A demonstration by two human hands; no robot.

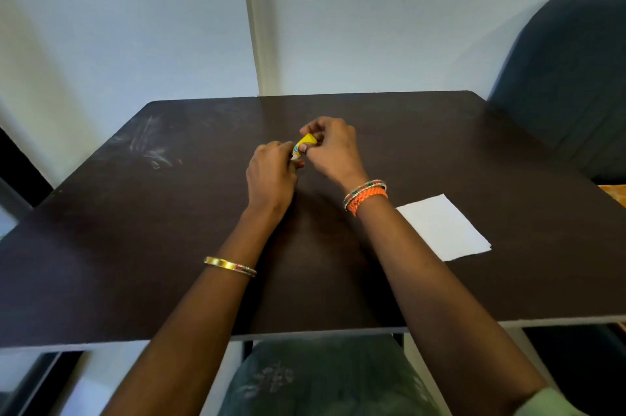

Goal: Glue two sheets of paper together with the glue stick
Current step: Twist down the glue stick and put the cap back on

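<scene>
Dark table [135, 246]; pale wall [118, 25]; chair [569, 76]

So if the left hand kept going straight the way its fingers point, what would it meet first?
The left hand points up and right at the glue stick, which it already grips; just past that is the right hand on the yellow end. Nothing else lies between.

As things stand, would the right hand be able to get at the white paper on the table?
Probably yes, once freed: the right hand grips the glue stick together with the left hand, but the white paper lies uncovered just beside the right forearm.
</scene>
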